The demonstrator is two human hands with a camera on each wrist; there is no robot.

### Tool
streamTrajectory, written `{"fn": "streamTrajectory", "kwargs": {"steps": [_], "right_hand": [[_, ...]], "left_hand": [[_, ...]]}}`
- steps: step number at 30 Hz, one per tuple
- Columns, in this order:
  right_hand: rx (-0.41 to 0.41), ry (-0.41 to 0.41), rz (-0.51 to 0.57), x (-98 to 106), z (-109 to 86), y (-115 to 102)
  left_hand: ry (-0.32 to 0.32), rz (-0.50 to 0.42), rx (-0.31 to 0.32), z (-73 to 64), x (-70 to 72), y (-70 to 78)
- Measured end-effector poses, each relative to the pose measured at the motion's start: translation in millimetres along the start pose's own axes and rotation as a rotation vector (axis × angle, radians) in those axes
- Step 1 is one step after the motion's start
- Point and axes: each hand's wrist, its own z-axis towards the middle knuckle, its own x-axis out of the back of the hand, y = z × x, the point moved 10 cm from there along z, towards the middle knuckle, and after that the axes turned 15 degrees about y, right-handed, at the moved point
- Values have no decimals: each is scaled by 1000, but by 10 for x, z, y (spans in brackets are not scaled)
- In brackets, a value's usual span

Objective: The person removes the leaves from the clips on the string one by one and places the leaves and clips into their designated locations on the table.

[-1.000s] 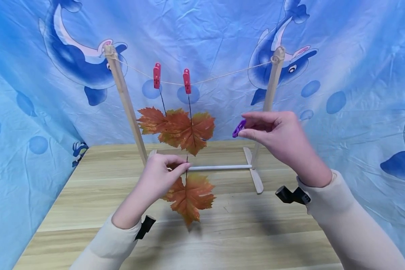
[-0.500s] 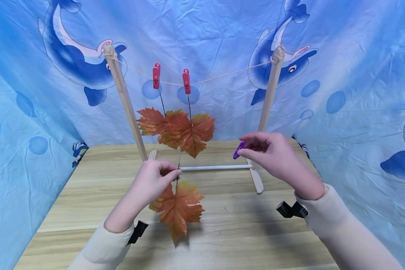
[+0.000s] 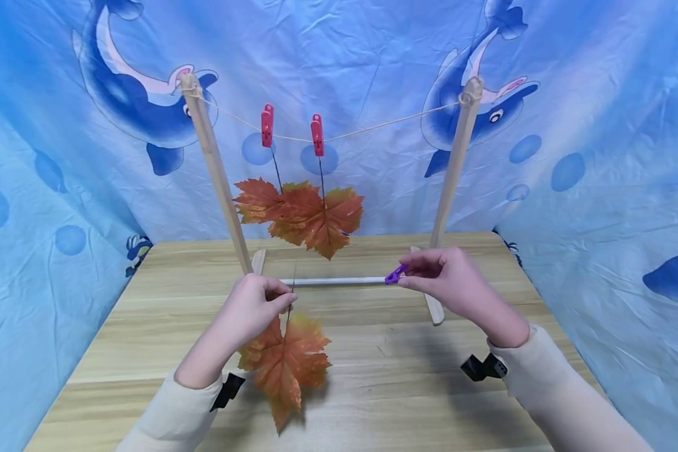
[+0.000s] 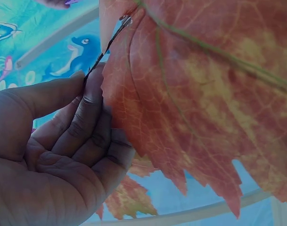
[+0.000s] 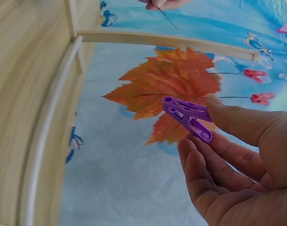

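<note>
My left hand (image 3: 256, 301) pinches the thin dark stem of an orange maple leaf (image 3: 285, 364), which hangs below the fingers over the table. In the left wrist view the stem runs between thumb and forefinger, and the leaf (image 4: 195, 94) fills the right side. A purple clothespin (image 5: 186, 115) is held between the thumb and fingers of my right hand (image 3: 451, 276), in front of the rack's right post. Farther back, two red clothespins (image 3: 267, 125) on a string (image 3: 373, 127) hold two more orange leaves (image 3: 328, 220) by their stems.
The string is tied between two wooden posts (image 3: 217, 169) (image 3: 456, 163). A white rod (image 3: 339, 281) joins their feet low over the wooden table (image 3: 407, 389). Behind stands a blue cloth backdrop (image 3: 328, 50) with dolphins. A black wrist camera (image 3: 228, 392) sits on the left cuff.
My right hand has come down with the purple clothespin, from beside the hanging leaves to the rod's level. My left hand has shifted left and slightly lower with its leaf.
</note>
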Motion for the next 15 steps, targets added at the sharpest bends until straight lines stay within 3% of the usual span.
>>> {"fn": "streamTrajectory", "kwargs": {"steps": [8,15], "right_hand": [[-24,-8,-1,-151,-37,303],[-107,-47,18,-277,-115,586]], "left_hand": [[-37,5,4,-3,-108,-162],[-69,34,24,9,-230,-366]]}}
